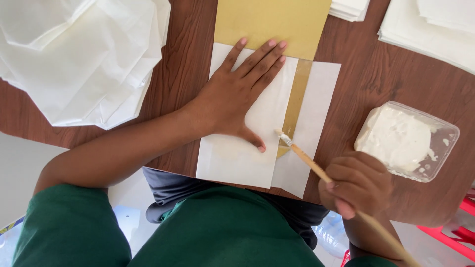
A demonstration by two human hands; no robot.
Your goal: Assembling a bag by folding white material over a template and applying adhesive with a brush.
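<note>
Wooden brush (316, 165) in right fingers (341, 185)

Left hand (237, 94) on folded paper (232, 158), brush (307, 158) tip touching its right edge — paste tub (408, 141) further right.

The left hand (236, 96) lies flat, palm down, fingers stretched forward and thumb spread toward the body, its bare forearm slanting back to a green sleeve. The right hand (357, 184) is curled into a closed grip, knuckles up.

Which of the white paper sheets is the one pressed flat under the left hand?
The white sheet at centre, under the left hand, beside the gold strip. The other white papers lie untouched at the table's edges.
</note>
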